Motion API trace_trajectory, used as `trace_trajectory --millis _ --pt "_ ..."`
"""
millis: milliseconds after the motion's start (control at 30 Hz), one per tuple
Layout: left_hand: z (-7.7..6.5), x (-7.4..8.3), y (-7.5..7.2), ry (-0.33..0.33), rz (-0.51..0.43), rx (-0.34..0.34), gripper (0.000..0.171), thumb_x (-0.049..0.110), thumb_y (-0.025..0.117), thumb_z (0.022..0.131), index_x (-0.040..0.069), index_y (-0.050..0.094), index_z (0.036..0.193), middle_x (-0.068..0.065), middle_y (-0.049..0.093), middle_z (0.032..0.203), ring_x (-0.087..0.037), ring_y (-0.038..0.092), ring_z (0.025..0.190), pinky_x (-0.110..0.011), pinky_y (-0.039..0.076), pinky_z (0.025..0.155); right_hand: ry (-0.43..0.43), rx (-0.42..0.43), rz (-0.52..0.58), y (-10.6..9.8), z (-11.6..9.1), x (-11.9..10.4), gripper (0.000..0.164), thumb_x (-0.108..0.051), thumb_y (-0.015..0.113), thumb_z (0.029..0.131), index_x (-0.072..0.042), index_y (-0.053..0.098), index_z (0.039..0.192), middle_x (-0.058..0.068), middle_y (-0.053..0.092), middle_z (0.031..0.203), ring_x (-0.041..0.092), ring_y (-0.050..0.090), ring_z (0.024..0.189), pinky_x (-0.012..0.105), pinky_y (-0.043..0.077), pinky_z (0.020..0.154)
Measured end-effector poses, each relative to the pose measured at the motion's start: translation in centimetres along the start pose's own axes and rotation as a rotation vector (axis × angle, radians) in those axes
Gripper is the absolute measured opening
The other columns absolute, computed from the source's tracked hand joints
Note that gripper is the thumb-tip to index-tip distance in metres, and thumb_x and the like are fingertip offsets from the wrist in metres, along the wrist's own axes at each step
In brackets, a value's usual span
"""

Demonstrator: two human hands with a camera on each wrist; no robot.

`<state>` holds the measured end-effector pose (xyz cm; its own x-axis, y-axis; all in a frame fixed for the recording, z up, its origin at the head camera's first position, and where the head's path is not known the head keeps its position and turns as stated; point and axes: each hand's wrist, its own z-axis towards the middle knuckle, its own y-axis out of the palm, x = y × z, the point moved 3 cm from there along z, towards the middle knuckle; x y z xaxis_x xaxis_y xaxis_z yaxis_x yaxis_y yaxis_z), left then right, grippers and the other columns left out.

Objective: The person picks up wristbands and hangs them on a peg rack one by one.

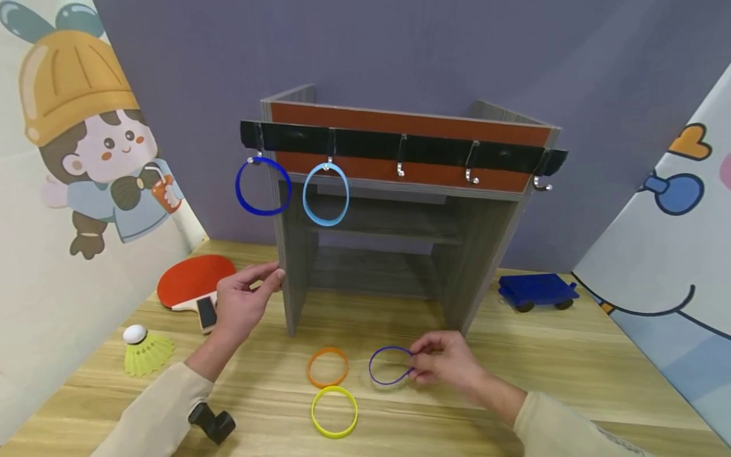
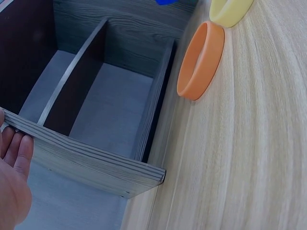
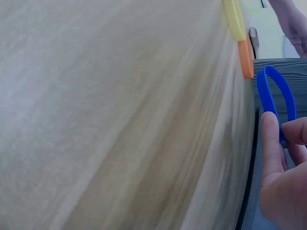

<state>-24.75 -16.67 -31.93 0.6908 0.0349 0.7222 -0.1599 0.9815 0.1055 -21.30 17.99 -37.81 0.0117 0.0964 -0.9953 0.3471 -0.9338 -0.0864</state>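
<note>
My right hand [image 1: 448, 363] pinches a dark blue silicone wristband [image 1: 374, 368] between thumb and fingers, low in front of the shelf. The right wrist view shows this blue loop standing up from the fingertips. My left hand [image 1: 244, 303] grips the front edge of the left side panel [image 1: 288, 279] of a small grey wooden shelf. Another dark blue wristband [image 1: 264, 213] hangs from the leftmost hook, and a light blue wristband [image 1: 325, 222] from the hook beside it. On the table lie an orange wristband [image 1: 328, 385] and a yellow wristband [image 1: 335, 435].
A black hook rail [image 1: 365, 143] crosses the shelf's red front board, with several metal hooks. Left of the shelf lie a red table tennis bat [image 1: 191, 279] and a yellow shuttlecock [image 1: 147, 355]. A blue toy cart [image 1: 537, 291] stands at the right.
</note>
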Motion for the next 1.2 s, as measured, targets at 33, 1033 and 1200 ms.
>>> trace_trajectory --millis 33,1033,1200 --pt "0.0 0.0 0.0 -0.003 0.003 0.001 0.017 -0.014 0.069 0.079 -0.015 0.068 0.096 -0.012 0.069 0.082 -0.014 0.067 0.062 -0.023 0.057 0.063 0.002 0.013 0.016 -0.1 0.0 -0.2 0.026 0.013 0.063 0.079 0.022 0.053 0.101 0.022 0.061 0.082 0.027 0.067 0.068 0.034 0.059 0.063" --pt "-0.2 2.5 0.6 -0.001 0.026 -0.026 0.016 -0.016 0.066 0.080 -0.020 0.065 0.096 -0.007 0.069 0.083 -0.013 0.067 0.064 -0.024 0.057 0.065 -0.408 0.076 0.482 -0.5 0.4 -10.2 0.016 0.013 0.060 0.086 -0.002 0.066 0.082 0.014 0.067 0.080 0.027 0.070 0.077 0.029 0.058 0.068" --pt "-0.3 2.5 0.5 0.002 0.049 -0.028 0.016 -0.015 0.066 0.081 -0.019 0.065 0.097 -0.007 0.069 0.083 -0.013 0.067 0.064 -0.023 0.056 0.065 -0.485 0.098 0.520 0.1 0.4 -12.5 0.016 0.012 0.058 0.088 -0.001 0.065 0.081 0.014 0.065 0.081 0.026 0.070 0.076 0.028 0.058 0.069"
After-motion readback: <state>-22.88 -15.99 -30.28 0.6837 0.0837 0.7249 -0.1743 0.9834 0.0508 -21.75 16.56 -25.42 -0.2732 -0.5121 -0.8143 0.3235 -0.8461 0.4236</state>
